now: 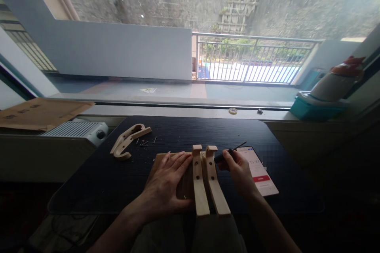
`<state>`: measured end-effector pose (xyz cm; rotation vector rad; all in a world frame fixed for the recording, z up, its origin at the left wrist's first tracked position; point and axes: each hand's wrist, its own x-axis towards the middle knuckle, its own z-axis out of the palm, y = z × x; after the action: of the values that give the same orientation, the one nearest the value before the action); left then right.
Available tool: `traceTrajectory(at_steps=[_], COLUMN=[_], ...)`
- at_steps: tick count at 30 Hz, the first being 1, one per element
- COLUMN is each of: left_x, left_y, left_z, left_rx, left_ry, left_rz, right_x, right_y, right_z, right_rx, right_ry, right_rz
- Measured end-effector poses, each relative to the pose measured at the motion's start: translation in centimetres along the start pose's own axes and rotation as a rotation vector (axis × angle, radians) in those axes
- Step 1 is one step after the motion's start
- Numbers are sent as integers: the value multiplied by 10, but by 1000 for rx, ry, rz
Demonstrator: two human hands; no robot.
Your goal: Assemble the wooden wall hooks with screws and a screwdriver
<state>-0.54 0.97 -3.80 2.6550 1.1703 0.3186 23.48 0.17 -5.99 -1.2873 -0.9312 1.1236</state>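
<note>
My left hand [170, 182] lies flat with fingers spread on a brown wooden board [185, 184] at the table's near edge. Two pale curved wooden hooks, a left one [200, 193] and a right one [218, 193], stand side by side over the board's right part, each with two dark holes. Just right of them, my right hand [239, 170] grips a screwdriver [224, 155] by its black handle. The thin shaft points up and to the right, away from the hooks. Its tip touches nothing.
Two more wooden hooks [130, 140] lie at the table's left, beside several loose screws [144, 143]. A lit phone [261, 178] rests right of my right hand on the black table [97, 174]. Tape [233, 110] sits on the windowsill; a teal box [314, 108] is farther right.
</note>
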Motion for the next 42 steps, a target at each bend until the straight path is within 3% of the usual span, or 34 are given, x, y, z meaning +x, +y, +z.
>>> traceTrajectory(at_steps=[2, 6, 11, 16, 20, 24, 27, 29, 34, 39, 42], left_x=[0, 1, 1, 1, 1, 1, 0, -1, -1, -1, -2], left_y=[0, 1, 0, 2, 3, 1, 0, 0, 4, 6, 5], left_z=[0, -1, -2, -2, -2, 0, 2, 3, -1, -4, -4], left_rx=[7, 8, 13, 16, 16, -5, -14, -22, -41, -71, -72], left_ry=[-6, -14, -2, -8, 12, 49, 56, 55, 46, 40, 34], left_rz=[-6, -2, -6, -8, -12, -5, 2, 0, -18, -16, -18], right_x=[1, 3, 3, 6, 6, 5, -1, -8, -17, -11, -8], right_y=[1, 2, 3, 5, 6, -15, -51, -77, -126, -149, -159], right_z=[-1, 2, 7, 5, 9, -11, -27, -30, -11, 8, 20], right_rx=[24, 132, 92, 155, 36, -188, -543, -825, -1259, -1409, -1436], right_ry=[19, 179, 16, 143, -30, -129, -210, -389, -604, -646, -662], right_rz=[-2, -15, 22, 11, 11, -118, -261, -266, -447, -471, -567])
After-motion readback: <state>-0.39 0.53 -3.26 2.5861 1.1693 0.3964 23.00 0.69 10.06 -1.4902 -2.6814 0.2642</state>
